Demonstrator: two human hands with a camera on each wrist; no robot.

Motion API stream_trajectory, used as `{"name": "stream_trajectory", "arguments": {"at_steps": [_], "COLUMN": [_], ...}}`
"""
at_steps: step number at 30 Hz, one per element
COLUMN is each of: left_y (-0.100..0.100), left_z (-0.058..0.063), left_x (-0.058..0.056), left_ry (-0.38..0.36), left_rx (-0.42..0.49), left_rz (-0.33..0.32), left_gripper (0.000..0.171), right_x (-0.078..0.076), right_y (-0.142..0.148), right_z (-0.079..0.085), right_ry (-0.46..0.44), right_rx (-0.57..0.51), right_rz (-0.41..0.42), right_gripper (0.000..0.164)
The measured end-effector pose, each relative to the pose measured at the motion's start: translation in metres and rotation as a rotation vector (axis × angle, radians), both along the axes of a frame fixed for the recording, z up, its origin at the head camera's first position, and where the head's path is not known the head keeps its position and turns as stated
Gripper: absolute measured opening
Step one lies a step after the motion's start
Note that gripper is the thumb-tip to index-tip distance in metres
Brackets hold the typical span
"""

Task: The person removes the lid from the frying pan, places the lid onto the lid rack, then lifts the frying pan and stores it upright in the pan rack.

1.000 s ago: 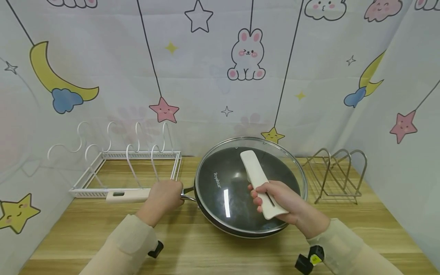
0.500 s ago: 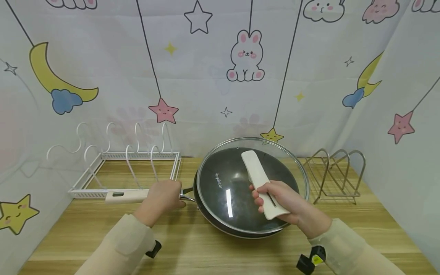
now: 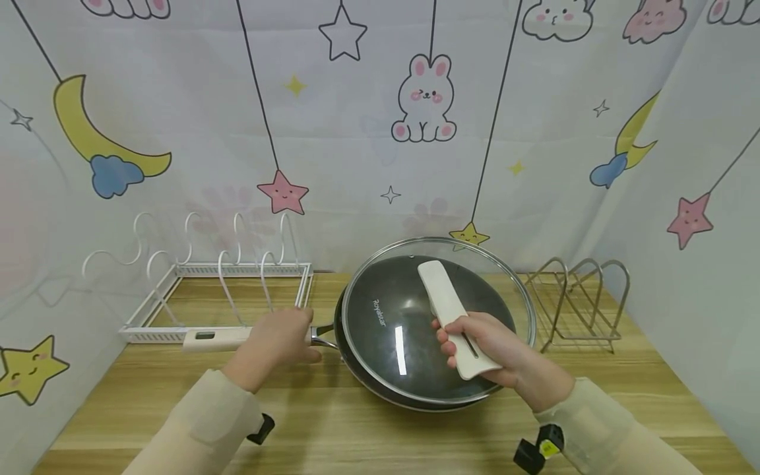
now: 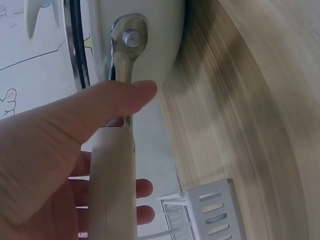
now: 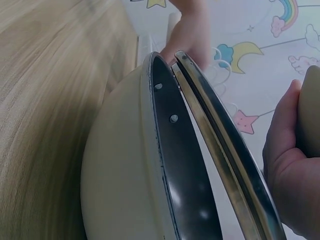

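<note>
My right hand [image 3: 481,343] grips the long cream handle [image 3: 442,290] of a glass lid [image 3: 386,290] with a metal rim. The lid lies over a dark-lined wok [image 3: 392,396] with a pale outside [image 5: 120,165]. In the right wrist view, a wedge-shaped gap separates lid from wok, narrowing towards the wok's handle side. My left hand [image 3: 279,343] lies over the wok's cream handle [image 3: 216,339]. In the left wrist view, its thumb crosses the metal neck [image 4: 123,70] while its fingers extend past the far side of the handle, loosely spread.
A white rack [image 3: 154,334] with upright curved hooks stands at the left, behind the wok handle. On the right is a bronze wire rack [image 3: 584,338]. Both stand on the wooden table [image 3: 368,435], before a cartoon-printed cloth [image 3: 356,132].
My left hand has loosened on the wok handle, its thumb spreading and the hand drifting slightly left. The lid has shifted a little to the right in my right hand.
</note>
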State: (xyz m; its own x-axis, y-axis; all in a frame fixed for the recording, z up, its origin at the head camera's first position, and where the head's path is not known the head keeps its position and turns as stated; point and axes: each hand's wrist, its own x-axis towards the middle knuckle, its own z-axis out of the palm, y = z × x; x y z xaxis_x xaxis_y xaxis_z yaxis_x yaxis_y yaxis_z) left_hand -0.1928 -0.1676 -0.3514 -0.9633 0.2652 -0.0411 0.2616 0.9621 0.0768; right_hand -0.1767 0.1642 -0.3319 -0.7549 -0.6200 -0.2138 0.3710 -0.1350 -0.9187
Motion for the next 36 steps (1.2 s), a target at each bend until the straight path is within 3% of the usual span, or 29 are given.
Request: {"name": "stream_trajectory", "arguments": {"at_steps": [15, 23, 36], "left_y": [-0.0042, -0.0029, 0.0022], "left_z": [0.0063, 0.0068, 0.0004], "left_x": [0.0045, 0.0053, 0.0068], "left_ry": [0.056, 0.037, 0.124], "left_rx": [0.019, 0.047, 0.068], "left_rz": [-0.028, -0.010, -0.022], "left_gripper": [0.078, 0.103, 0.108], "right_x": [0.0003, 0.0010, 0.0012], "right_y": [0.0023, 0.0033, 0.0071], "right_z": [0.0005, 0.0021, 0.0048], "right_ry": [-0.002, 0.005, 0.012], "right_rx": [0.014, 0.017, 0.008], "right_rz": [-0.010, -0.007, 0.001], "right_gripper": [0.029, 0.030, 0.030]}}
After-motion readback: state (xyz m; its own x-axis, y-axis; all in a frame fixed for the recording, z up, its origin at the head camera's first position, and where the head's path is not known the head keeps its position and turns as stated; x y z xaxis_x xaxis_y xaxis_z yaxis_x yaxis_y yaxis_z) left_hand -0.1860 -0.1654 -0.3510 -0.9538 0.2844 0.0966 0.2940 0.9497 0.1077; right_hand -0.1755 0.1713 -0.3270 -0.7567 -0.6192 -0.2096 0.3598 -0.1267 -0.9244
